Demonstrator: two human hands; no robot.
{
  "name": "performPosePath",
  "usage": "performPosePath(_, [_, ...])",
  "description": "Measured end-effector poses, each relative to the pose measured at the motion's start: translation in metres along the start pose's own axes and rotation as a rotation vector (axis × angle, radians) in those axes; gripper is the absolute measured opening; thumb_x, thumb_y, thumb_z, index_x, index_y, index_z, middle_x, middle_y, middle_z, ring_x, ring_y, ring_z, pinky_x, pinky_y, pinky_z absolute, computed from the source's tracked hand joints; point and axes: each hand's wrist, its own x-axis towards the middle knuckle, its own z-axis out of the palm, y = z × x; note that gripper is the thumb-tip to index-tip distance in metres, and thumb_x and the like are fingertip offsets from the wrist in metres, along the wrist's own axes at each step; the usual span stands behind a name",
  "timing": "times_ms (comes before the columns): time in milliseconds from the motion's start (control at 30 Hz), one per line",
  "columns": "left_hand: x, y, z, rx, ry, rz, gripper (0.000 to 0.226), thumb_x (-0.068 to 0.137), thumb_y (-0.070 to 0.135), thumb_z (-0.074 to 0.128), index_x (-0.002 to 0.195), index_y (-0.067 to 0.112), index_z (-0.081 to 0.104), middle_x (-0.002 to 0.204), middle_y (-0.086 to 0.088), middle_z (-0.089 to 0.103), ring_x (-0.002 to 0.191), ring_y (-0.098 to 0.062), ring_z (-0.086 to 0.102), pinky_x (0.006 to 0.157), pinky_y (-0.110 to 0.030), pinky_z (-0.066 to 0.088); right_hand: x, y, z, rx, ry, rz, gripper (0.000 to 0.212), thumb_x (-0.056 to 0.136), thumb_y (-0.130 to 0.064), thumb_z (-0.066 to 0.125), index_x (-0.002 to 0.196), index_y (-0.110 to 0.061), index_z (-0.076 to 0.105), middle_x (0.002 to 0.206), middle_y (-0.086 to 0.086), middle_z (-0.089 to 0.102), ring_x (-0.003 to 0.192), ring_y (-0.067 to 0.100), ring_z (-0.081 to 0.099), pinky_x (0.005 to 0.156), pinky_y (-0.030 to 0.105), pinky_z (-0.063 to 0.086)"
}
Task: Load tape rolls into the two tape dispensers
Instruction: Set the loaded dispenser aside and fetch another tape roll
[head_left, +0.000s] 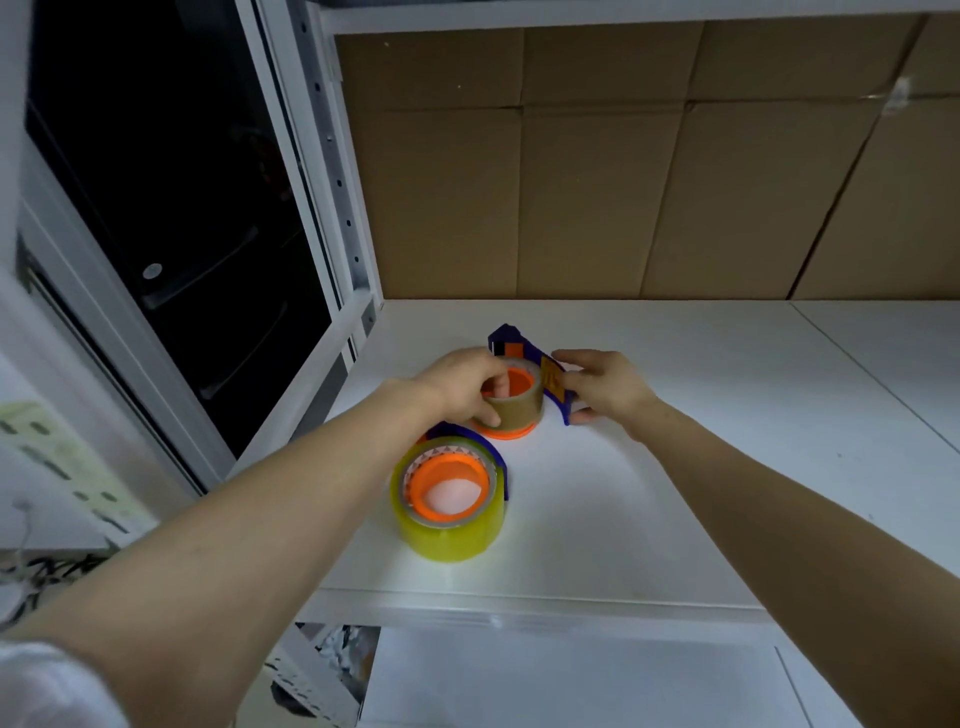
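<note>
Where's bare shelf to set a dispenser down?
Free: the white shelf right of the right hand, back to the cardboard wall, and the front strip. Crowded: left-centre, around the brown tape roll, left hand and yellow tape roll.

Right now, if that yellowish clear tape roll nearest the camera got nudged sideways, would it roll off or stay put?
Probably stays put: the yellowish tape roll lies flat, so it should slide, not roll. It sits around an orange hub of a blue dispenser, which likely moves with it. The white shelf looks smooth, so sliding seems easy.
</note>
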Motion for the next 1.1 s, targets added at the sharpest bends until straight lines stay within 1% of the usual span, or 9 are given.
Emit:
performPosePath(233, [0.000,0.008,-0.010,-0.029,-0.023,0.028,0.020,0.077,0.014,0.074,0.085,0.020,0.057,0.093,0.001,0.059,0.090,-0.019,0.057,0.079,-0.031,0.048,-0.010,-0.003,0.009,-0.314,-0.027,-0.168,0.051,0.082,-0.016,0.055,0.133,-0.017,0.049,0.107,0.011,0.070,0.092,0.029,0.067,0.089,0.042,0.054])
performPosePath(333, [-0.001,0.008,-0.015,0.085,0.017,0.082,0.013,0.083,0.014,0.067,0.092,0.018,0.058,0.095,-0.002,0.061,0.093,-0.022,0.058,0.079,-0.035,0.048,-0.011,-0.001,0.011,-0.448,0.041,-0.214,0.034,0.083,-0.018,0.053,0.117,-0.013,0.058,0.094,0.009,0.068,0.088,0.030,0.062,0.077,0.036,0.053])
performPosePath(500, [-0.006,0.002,-0.021,0.333,0.086,0.211,0.007,0.086,0.017,0.056,0.089,0.022,0.052,0.093,-0.001,0.061,0.087,-0.020,0.054,0.070,-0.030,0.039,-0.015,-0.002,0.011,-0.539,0.099,-0.233,0.016,0.087,-0.018,0.050,0.091,-0.011,0.063,0.059,-0.004,0.053,0.063,0.017,0.048,0.053,0.026,0.035])
performPosePath(633, [-0.015,-0.003,-0.038,0.091,0.120,0.178,0.017,0.081,0.020,0.068,0.090,0.027,0.055,0.092,0.007,0.056,0.092,-0.017,0.055,0.082,-0.031,0.045,-0.013,-0.002,0.018,-0.551,0.141,-0.209,0.016,0.088,-0.014,0.046,0.082,-0.010,0.061,0.068,0.008,0.059,0.070,0.030,0.060,0.052,0.025,0.037])
performPosePath(800, [-0.028,0.002,-0.073,-0.402,0.238,0.066,0.027,0.084,0.007,0.065,0.110,0.007,0.058,0.095,0.002,0.055,0.088,-0.011,0.052,0.073,-0.016,0.043,-0.011,-0.020,0.037,-0.408,0.144,-0.134,0.017,0.086,-0.009,0.046,0.071,-0.011,0.054,0.056,0.002,0.057,0.059,0.024,0.059,0.045,0.021,0.037])
performPosePath(867, [-0.032,0.002,-0.072,-0.419,0.280,0.040,0.025,0.085,0.005,0.064,0.109,0.006,0.058,0.100,-0.002,0.057,0.095,-0.016,0.054,0.084,-0.028,0.048,-0.014,-0.031,0.048,-0.382,0.066,-0.141,0.009,0.084,-0.011,0.053,0.090,-0.007,0.059,0.072,0.004,0.066,0.075,0.028,0.067,0.061,0.027,0.051])
performPosePath(933, [-0.035,-0.003,-0.066,-0.385,0.296,0.049,0.025,0.083,0.004,0.065,0.107,0.007,0.060,0.100,-0.001,0.057,0.098,-0.018,0.055,0.093,-0.036,0.047,-0.015,-0.038,0.053,-0.290,0.039,-0.112,0.031,0.085,-0.011,0.054,0.114,-0.002,0.054,0.090,0.007,0.065,0.083,0.032,0.070,0.078,0.036,0.055])
performPosePath(1000, [-0.038,-0.008,-0.059,-0.327,0.310,0.075,0.025,0.082,0.007,0.067,0.106,0.009,0.061,0.100,0.002,0.057,0.098,-0.017,0.055,0.094,-0.035,0.046,-0.017,-0.043,0.047,-0.046,0.102,-0.084,0.044,0.085,-0.007,0.053,0.129,-0.003,0.045,0.091,0.004,0.062,0.081,0.032,0.068,0.083,0.043,0.056])
performPosePath(1100, [-0.038,-0.006,-0.051,-0.388,0.355,0.085,0.025,0.083,0.012,0.067,0.107,0.013,0.061,0.099,0.004,0.058,0.098,-0.016,0.057,0.087,-0.028,0.047,-0.027,-0.054,0.030,0.409,0.147,-0.075,0.061,0.079,0.008,0.053,0.137,-0.007,0.039,0.106,0.008,0.063,0.099,0.027,0.061,0.093,0.041,0.051])
